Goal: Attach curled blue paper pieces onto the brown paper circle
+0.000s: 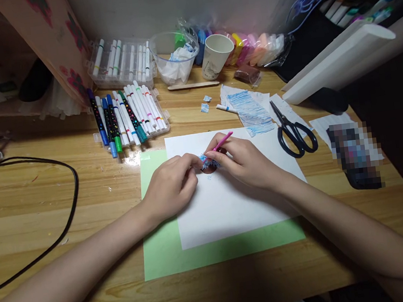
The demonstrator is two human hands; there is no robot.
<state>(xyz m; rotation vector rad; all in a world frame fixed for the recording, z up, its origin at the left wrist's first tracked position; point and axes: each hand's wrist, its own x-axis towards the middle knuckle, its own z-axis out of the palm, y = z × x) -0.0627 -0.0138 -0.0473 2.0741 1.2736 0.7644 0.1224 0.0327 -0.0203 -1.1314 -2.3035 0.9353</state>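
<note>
A small brown piece [209, 169], topped with blue-and-white paper bits [203, 158], sits between my hands above the white sheet [230, 215]. My left hand [176, 185] is closed, its thumb and forefinger pinching the piece's left edge. In my right hand [244, 158], a slim pink stick tool [223, 141] is gripped like a pen, its lower end at the paper bits. The right fingers partly cover the piece. Under the white sheet lies a green sheet [162, 257]. A tiny blue scrap rests on the white sheet just below the piece.
Black-handled scissors [294, 133] and blue-coloured paper [251, 111] lie to the right. Markers [128, 113] fill an open plastic case at the back left. Behind stand a clear tub [174, 71] and a paper cup [215, 57]. A black cable [76, 184] loops at left; a pixelated phone-like object [358, 157] lies right.
</note>
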